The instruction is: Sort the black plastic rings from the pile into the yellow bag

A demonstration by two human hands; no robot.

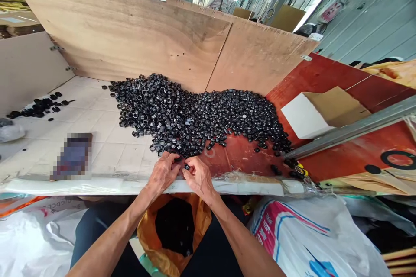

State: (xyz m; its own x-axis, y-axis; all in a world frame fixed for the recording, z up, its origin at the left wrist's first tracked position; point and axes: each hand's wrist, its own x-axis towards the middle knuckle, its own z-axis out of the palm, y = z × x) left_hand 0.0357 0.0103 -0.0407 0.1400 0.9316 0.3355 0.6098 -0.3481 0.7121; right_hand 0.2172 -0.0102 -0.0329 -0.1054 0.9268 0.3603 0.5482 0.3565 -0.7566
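My right hand (199,178) pinches a small black plastic part (186,167) between thumb and fingertips, just above the table's front edge. Close beside it, my left hand (162,172) has its fingers curled together at the near side of the pile; what they hold, if anything, is hidden. In front of both hands lies a heap of black ring-shaped pieces (152,104). It runs into a heap of smaller black pieces (240,110) on the right. Below the hands, an orange sack (203,212) stands open between my legs with a dark mass of small pieces inside.
Plywood boards (136,26) wall the table at the back. At left are a pixelated flat object (73,156) and scattered black pieces (40,106). An open cardboard box (308,117) and a metal bar (354,125) are at right. A white printed sack (299,233) stands below.
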